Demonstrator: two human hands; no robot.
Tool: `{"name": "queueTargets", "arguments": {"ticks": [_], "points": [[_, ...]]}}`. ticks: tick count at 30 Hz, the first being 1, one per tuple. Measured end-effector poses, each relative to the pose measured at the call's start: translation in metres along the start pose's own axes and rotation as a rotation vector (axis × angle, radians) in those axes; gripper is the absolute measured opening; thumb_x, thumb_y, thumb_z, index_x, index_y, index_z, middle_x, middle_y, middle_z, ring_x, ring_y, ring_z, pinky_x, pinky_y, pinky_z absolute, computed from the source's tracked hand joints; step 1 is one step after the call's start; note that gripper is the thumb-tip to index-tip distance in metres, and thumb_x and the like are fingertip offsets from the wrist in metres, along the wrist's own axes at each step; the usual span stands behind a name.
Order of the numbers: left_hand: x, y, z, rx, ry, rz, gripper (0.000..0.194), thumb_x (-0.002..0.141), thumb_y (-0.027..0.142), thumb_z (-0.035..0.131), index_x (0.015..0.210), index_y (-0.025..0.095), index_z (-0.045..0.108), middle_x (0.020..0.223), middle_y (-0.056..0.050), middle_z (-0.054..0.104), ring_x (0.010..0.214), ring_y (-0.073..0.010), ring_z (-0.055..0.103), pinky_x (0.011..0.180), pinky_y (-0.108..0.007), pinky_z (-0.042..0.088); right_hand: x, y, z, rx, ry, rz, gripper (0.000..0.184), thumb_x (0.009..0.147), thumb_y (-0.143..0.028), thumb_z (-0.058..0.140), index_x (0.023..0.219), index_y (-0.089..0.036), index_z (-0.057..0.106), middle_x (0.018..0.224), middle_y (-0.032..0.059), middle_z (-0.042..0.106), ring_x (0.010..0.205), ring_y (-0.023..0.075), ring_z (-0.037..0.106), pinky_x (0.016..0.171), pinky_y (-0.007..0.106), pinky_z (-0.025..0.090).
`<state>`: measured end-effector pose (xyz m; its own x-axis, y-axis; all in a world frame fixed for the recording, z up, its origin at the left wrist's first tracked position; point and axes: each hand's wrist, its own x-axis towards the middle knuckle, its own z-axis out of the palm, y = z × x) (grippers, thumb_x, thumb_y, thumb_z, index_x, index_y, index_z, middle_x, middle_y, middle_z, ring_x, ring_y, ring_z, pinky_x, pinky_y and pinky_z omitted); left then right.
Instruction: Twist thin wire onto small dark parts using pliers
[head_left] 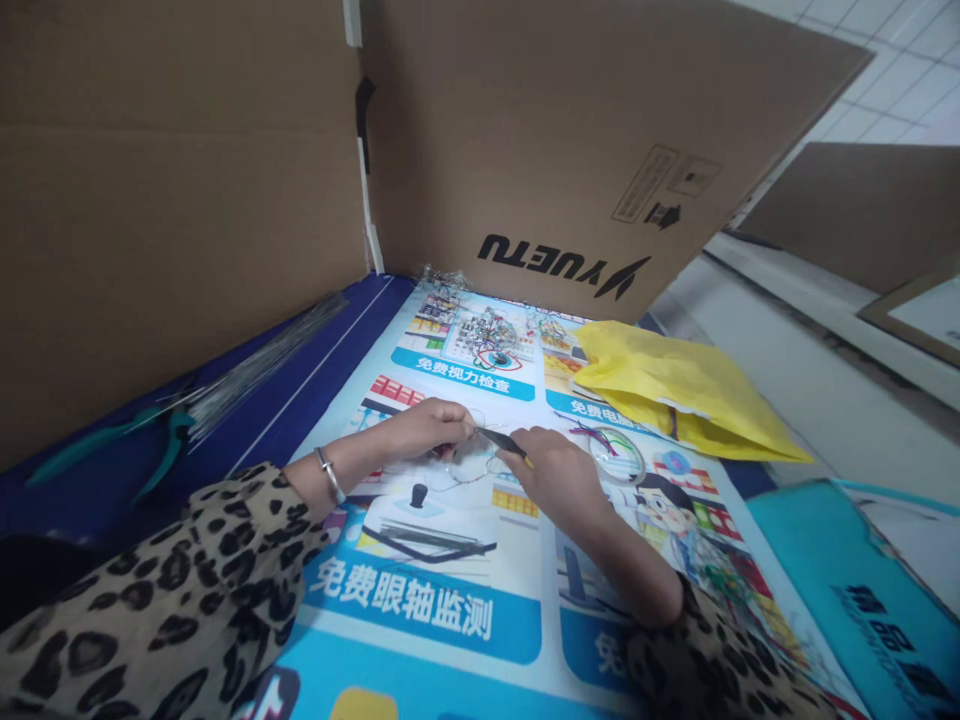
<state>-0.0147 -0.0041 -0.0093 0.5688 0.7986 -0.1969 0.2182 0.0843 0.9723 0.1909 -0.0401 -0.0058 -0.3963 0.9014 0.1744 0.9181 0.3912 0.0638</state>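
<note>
Between the thumb and fingers of my left hand (429, 428) is a thin wire (466, 481), pinched close to the fingertips. A loose curve of it hangs over the printed mat. My right hand (561, 478) is closed around dark, pointed pliers (495, 437) with a bit of yellow at the handle. Their tip points left and meets or nearly meets the left fingertips; the exact contact is too small to tell. Just right of my right hand lies a coil of wire (624, 456) with purple strands across it.
Tall cardboard panels (525, 130) stand at the back and left. Teal-handled pliers (169, 450) and a bundle of straight wires (259, 370) lie left on blue cloth. Tangled wire pieces (487, 335) lie at the back. At right are a yellow bag (675, 385) and teal packet (817, 530).
</note>
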Motion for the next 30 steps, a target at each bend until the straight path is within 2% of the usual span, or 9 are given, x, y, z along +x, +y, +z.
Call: {"name": "queueTargets", "arguments": {"ticks": [5, 12, 18, 21, 22, 26, 28, 30], "points": [[0.004, -0.006, 0.003, 0.006, 0.110, 0.017, 0.016, 0.072, 0.031, 0.050, 0.074, 0.015, 0.053, 0.049, 0.005, 0.048, 0.043, -0.0063, 0.041, 0.046, -0.018, 0.033, 0.000, -0.002, 0.002, 0.071, -0.059, 0.057, 0.027, 0.087, -0.045, 0.037, 0.088, -0.024, 0.054, 0.080, 0.0000, 0.061, 0.076, 0.0133, 0.056, 0.055, 0.023, 0.028], [0.003, -0.002, 0.003, 0.008, 0.104, 0.011, 0.013, 0.071, 0.028, 0.050, 0.071, 0.015, 0.052, 0.048, 0.005, 0.046, 0.042, -0.0056, 0.038, 0.045, -0.018, 0.032, 0.002, 0.000, 0.002, 0.083, -0.047, 0.003, 0.028, 0.088, -0.043, 0.037, 0.087, -0.023, 0.055, 0.079, 0.0009, 0.059, 0.077, 0.0137, 0.054, 0.059, 0.023, 0.030], [0.004, -0.006, 0.003, -0.018, 0.140, 0.014, 0.014, 0.071, 0.028, 0.050, 0.072, 0.015, 0.053, 0.048, 0.005, 0.046, 0.043, -0.0063, 0.039, 0.045, -0.019, 0.032, 0.002, 0.017, 0.003, -0.050, 0.114, -0.184, 0.030, 0.086, -0.042, 0.040, 0.084, -0.019, 0.059, 0.077, 0.0052, 0.058, 0.078, 0.0168, 0.049, 0.071, 0.028, 0.031], [0.005, -0.008, 0.003, -0.040, 0.133, 0.022, 0.015, 0.071, 0.030, 0.051, 0.072, 0.014, 0.053, 0.049, 0.005, 0.046, 0.043, -0.0064, 0.039, 0.046, -0.019, 0.032, 0.002, 0.028, 0.010, 0.009, 0.199, -0.362, 0.028, 0.084, -0.042, 0.044, 0.087, -0.019, 0.061, 0.079, 0.0056, 0.058, 0.081, 0.0176, 0.048, 0.075, 0.031, 0.032], [0.005, -0.008, 0.003, -0.044, 0.127, 0.024, 0.016, 0.072, 0.030, 0.051, 0.072, 0.014, 0.053, 0.049, 0.004, 0.046, 0.043, -0.0065, 0.039, 0.046, -0.019, 0.031, 0.002, 0.031, 0.013, 0.055, 0.238, -0.371, 0.026, 0.084, -0.041, 0.046, 0.089, -0.019, 0.061, 0.081, 0.0058, 0.058, 0.082, 0.0177, 0.048, 0.075, 0.031, 0.033], [0.003, -0.006, 0.002, -0.034, 0.083, 0.042, 0.016, 0.074, 0.030, 0.051, 0.076, 0.014, 0.054, 0.051, 0.004, 0.047, 0.045, -0.0066, 0.039, 0.046, -0.019, 0.028, 0.004, 0.039, 0.022, 0.222, 0.455, -0.125, 0.024, 0.086, -0.034, 0.043, 0.095, -0.017, 0.058, 0.086, 0.0074, 0.059, 0.085, 0.0183, 0.048, 0.076, 0.032, 0.036], [0.002, -0.004, 0.001, -0.025, 0.057, 0.041, 0.016, 0.075, 0.030, 0.051, 0.077, 0.014, 0.055, 0.051, 0.004, 0.048, 0.046, -0.0064, 0.039, 0.046, -0.019, 0.027, 0.005, 0.039, 0.024, 0.207, 0.458, -0.083, 0.025, 0.086, -0.034, 0.043, 0.095, -0.017, 0.058, 0.085, 0.0075, 0.059, 0.084, 0.0187, 0.048, 0.076, 0.032, 0.036], [0.001, -0.002, 0.001, -0.022, 0.040, 0.042, 0.015, 0.075, 0.029, 0.051, 0.077, 0.014, 0.055, 0.052, 0.004, 0.048, 0.047, -0.0062, 0.039, 0.047, -0.019, 0.028, 0.005, 0.036, 0.022, 0.147, 0.414, -0.109, 0.026, 0.085, -0.037, 0.045, 0.093, -0.017, 0.059, 0.085, 0.0073, 0.058, 0.084, 0.0189, 0.047, 0.076, 0.032, 0.034]]}}
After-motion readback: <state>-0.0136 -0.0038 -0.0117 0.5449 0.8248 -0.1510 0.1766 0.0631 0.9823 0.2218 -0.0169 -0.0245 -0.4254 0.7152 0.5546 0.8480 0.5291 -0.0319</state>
